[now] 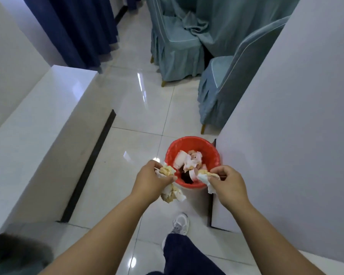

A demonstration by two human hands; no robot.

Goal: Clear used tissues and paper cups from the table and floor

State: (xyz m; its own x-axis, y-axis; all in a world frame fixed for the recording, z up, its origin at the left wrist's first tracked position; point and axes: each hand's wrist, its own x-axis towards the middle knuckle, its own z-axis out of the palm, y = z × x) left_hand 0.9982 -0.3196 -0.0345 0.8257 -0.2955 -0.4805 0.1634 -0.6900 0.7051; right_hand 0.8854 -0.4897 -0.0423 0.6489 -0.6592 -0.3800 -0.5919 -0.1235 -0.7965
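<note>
A person stands over a red-lined bin point(193, 147) on the glossy tiled floor point(143, 116), both arms stretched toward it. The left hand point(150, 180) is clenched around a wad of stained tissues point(172, 193), which hangs just left of the bin's near rim. The right hand point(229, 183) pinches another crumpled tissue point(204, 177) over the bin's near edge. More tissues and what look like paper cups point(189, 160) already lie inside. The bin sits against a white wall corner point(286, 135) on the right; two chairs in blue-green covers point(177, 46) stand farther off.
</note>
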